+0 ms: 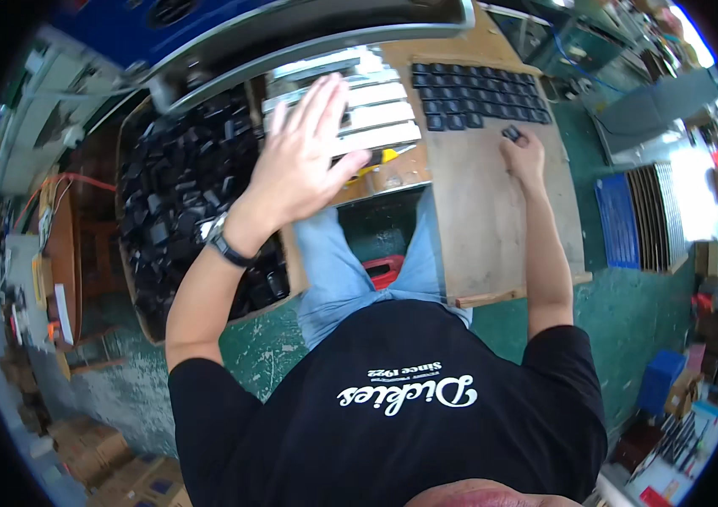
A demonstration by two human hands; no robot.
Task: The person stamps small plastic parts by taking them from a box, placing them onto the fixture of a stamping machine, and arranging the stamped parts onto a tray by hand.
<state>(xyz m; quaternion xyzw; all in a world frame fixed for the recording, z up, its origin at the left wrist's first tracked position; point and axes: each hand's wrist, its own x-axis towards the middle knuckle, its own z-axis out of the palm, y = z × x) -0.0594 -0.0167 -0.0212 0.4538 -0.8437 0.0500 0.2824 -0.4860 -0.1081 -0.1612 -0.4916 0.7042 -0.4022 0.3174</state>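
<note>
My left hand is open, fingers stretched out, above a set of shiny silver-white bars on the wooden table. From here I cannot tell whether its fingertips touch the bars. Beside its thumb lies a yellow-and-black tool, partly covered. My right hand pinches a small black block-like part between thumb and fingertips. It is over a brown board, just below several rows of similar black parts. The lowest row ends short, to the left of this hand.
A shallow cardboard box heaped with loose black parts stands at the left. A blue machine with a metal edge crosses the far side. Stacked blue-edged panels stand on the green floor at the right. A red object shows between my legs.
</note>
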